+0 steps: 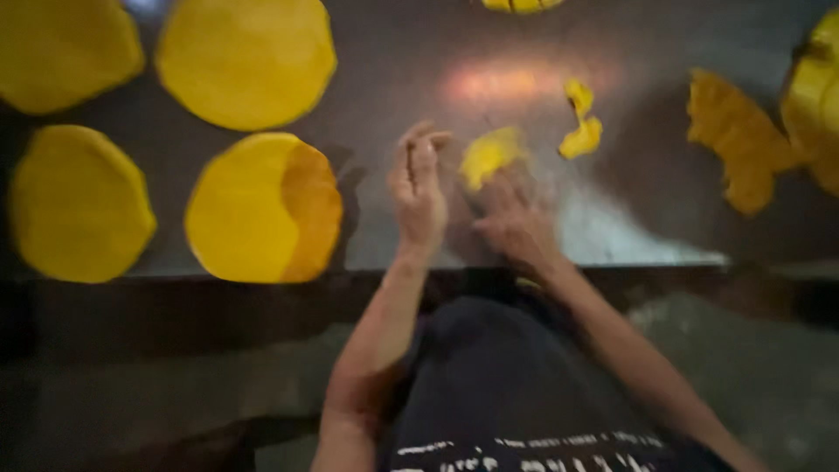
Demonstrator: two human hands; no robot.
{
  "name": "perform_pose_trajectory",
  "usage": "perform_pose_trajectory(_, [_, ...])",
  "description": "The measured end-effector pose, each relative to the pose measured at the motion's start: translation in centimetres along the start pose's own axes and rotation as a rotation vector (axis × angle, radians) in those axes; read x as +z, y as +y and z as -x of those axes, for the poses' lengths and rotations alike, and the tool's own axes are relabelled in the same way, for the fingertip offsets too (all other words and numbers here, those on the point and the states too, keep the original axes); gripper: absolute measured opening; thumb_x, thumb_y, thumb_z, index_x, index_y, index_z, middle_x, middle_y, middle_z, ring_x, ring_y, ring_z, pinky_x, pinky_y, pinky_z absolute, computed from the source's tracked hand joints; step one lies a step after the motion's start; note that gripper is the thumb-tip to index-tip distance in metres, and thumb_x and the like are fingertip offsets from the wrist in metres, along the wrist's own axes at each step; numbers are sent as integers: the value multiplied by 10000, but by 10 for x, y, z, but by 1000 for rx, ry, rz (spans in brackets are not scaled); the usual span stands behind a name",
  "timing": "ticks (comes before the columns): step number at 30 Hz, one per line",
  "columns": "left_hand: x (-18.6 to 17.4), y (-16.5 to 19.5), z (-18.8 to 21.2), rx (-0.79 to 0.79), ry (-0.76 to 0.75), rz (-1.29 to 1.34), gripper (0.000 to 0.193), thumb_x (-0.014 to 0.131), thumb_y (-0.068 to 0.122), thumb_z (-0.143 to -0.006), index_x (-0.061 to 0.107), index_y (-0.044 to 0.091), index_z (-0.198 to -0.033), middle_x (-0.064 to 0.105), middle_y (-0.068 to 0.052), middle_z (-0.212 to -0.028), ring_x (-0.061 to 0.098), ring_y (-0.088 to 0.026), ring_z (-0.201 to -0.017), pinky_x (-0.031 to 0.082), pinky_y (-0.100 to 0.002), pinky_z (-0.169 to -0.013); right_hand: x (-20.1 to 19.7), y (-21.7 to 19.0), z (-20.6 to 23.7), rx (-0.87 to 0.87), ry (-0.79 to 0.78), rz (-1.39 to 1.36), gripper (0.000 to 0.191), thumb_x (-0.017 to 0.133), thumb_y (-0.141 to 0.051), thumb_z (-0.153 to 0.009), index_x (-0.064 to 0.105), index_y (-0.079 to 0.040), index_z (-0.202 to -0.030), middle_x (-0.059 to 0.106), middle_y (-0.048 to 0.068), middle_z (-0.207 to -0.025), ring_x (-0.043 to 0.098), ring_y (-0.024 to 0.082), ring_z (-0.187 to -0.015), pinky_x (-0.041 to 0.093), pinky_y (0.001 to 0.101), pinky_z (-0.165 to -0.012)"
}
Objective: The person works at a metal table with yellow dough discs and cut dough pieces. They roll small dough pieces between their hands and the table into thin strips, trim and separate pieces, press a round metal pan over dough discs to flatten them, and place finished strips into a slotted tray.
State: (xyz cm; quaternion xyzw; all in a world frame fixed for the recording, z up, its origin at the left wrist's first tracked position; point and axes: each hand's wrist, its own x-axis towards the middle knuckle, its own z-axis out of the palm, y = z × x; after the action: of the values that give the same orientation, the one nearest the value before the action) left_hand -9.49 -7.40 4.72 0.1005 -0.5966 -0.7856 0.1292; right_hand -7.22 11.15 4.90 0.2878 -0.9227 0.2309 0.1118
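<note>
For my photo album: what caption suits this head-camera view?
Two hands, left and right, work a small yellow dough piece on a metal table beside flattened yellow rounds.

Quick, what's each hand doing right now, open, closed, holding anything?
Left hand: open, fingers raised, holding nothing.
Right hand: on the small yellow dough lump; blurred, grip cannot be told.

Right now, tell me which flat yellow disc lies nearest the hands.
The lower right disc of the four, the one with a darker orange right edge; it lies just left of the left hand.
</note>
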Motion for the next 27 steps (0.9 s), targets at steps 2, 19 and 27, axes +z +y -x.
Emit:
perform_pose_trajectory(2, [-7, -8, 12, -30, -24, -351, 346, 524, 248, -1114, 579, 80, -1411, 787, -84, -1259, 763, -240, -1131, 599, -443, -967, 28, 6, 19, 95, -208, 66, 616, 608, -432, -958, 546, -40, -1429, 532, 166, -1479, 434, 370, -1415, 206, 755, -1131])
perform_pose_trajectory(19, [6, -59, 70, 435, -342, -1104, 470, 578, 56, -918, 586, -16, -1382, 559, -162, -1482, 473, -315, -1429, 327, -543, -1227, 19, 61, 2, -53, -210, -137, 291, 601, -60, -928, 702, -4, -1195, 661, 113, -1275, 598, 303, -1216, 468, 456, -1070])
perform_pose_trajectory(27, [-9, -42, 70, 550, -453, -1160, 382, 698, 124, -871, 707, 2, -1232, 605, -108, -1390, 527, -286, -1352, 356, -562, -1181, -6, 36, -14, -146, -233, -96, 229, 626, -81, -894, 680, 3, -1100, 673, 143, -1181, 651, 348, -1117, 517, 445, -975])
